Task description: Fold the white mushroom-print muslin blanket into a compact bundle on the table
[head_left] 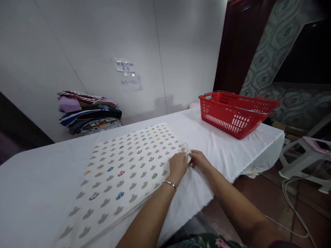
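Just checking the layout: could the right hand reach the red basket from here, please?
Probably yes: only bare white table cover lies between the right hand and the red basket, though that hand pinches a corner of the patterned cloth.

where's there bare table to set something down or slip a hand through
Bare table: between the patterned cloth and the red basket; a wide patch left of the cloth; a strip behind it up to the stack of folded clothes. Crowded: the cloth's near right corner, where the left hand and right hand pinch it.
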Demonstrator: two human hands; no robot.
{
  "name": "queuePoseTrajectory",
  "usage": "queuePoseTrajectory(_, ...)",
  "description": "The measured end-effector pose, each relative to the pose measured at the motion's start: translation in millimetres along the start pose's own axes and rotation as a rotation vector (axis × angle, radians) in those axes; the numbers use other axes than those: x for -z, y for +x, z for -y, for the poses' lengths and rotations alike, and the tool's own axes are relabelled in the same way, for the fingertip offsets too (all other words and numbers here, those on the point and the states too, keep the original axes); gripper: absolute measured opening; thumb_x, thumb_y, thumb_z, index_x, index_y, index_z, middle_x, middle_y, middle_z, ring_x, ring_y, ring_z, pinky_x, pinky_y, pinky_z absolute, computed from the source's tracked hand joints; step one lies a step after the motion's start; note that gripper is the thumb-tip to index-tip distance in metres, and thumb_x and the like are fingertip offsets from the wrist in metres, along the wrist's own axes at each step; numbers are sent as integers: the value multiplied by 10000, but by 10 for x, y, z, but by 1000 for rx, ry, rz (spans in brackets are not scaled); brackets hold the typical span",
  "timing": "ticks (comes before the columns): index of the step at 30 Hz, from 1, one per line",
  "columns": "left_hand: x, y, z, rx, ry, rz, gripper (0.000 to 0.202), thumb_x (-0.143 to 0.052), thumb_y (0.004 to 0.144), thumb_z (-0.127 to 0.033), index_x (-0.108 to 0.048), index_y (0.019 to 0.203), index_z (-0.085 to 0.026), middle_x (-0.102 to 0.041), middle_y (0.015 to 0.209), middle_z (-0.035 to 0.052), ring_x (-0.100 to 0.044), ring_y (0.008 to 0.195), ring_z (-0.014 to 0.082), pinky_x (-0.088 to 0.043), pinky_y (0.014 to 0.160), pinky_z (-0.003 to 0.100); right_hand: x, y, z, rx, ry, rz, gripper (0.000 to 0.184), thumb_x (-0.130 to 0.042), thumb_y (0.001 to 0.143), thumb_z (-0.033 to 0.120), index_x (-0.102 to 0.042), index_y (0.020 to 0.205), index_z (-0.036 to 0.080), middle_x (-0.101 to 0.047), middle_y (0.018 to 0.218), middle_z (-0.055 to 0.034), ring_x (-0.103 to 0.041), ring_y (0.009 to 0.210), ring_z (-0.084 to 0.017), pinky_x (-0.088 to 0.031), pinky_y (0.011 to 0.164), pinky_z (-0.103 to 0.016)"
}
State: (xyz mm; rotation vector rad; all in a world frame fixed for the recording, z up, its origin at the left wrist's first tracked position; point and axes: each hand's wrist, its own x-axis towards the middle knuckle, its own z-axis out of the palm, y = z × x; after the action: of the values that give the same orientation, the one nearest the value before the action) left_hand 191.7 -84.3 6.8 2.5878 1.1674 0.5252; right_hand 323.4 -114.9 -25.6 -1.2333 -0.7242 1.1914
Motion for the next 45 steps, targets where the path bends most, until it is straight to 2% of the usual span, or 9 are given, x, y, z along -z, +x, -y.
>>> queuePoseTrajectory(4, 8, -9, -12, -51, 78, 26, 296, -367, 872, -185, -640, 985, -191, -623, 970, 82, -521, 957, 212, -391, 856, 332, -23, -15, 16, 11, -6, -4, 252, -569, 619, 237, -629, 843, 140, -624, 579, -15, -534, 431, -101, -412, 377, -184)
queuePoseTrajectory(7, 8, -14, -41, -25, 95, 14, 286, -388, 859, -179, -661, 941, -187, -606, 975, 87, -511, 959, 216, -403, 835, 325, -32, -23, 18, 37, -27, -21, 383, -563, 618, 225, -626, 987, 143, -631, 592, -8, -529, 426, -105, -413, 378, -193)
queuePoseTrajectory(11, 15, -18, -82, -3, 108, 3, 285, -393, 856, -198, -668, 924, -172, -608, 955, 99, -526, 937, 223, -413, 801, 328, -27, -19, 1, 40, -57, -110, 647, -571, 623, 219, -478, 1260, 145, -600, 538, 22, -510, 390, -119, -399, 373, -210)
queuePoseTrajectory(14, 16, -15, -102, 2, 94, 18, 312, -373, 885, -271, -664, 909, -162, -626, 939, 101, -548, 922, 216, -408, 817, 330, -29, -26, 4, 95, -103, -170, 740, -567, 634, 202, -384, 1347, 127, -567, 515, 46, -518, 422, -118, -397, 407, -203)
queuePoseTrajectory(18, 22, 12, -103, 24, 86, 47, 340, -347, 897, -294, -659, 904, -158, -658, 908, 96, -585, 874, 210, -418, 777, 324, -39, -42, 30, 188, -233, -195, 726, -521, 680, 204, -352, 1381, 122, -555, 523, 56, -517, 470, -112, -410, 456, -197)
queuePoseTrajectory(24, 72, 53, -82, 74, 83, 149, 362, -301, 909, -267, -651, 907, -174, -678, 923, 81, -611, 858, 199, -427, 722, 298, -10, -11, -20, 226, -310, -205, 702, -447, 716, 206, -329, 1405, 140, -501, 483, 80, -464, 414, -102, -391, 428, -200)
queuePoseTrajectory(33, 34, 39, -99, 64, 101, 130, 370, -330, 904, -362, -650, 957, -185, -678, 935, 84, -615, 859, 207, -434, 734, 306, -3, 16, -63, 290, -338, -205, 697, -454, 713, 224, -351, 1395, 119, -495, 506, 79, -465, 455, -96, -393, 463, -198)
queuePoseTrajectory(45, 50, 55, -77, 63, 79, 157, 391, -277, 927, -294, -655, 917, -194, -674, 959, 70, -611, 906, 188, -430, 772, 292, 17, 25, -88, 297, -360, -190, 667, -418, 741, 222, -351, 1400, 145, -507, 518, 73, -479, 446, -98, -401, 457, -199)
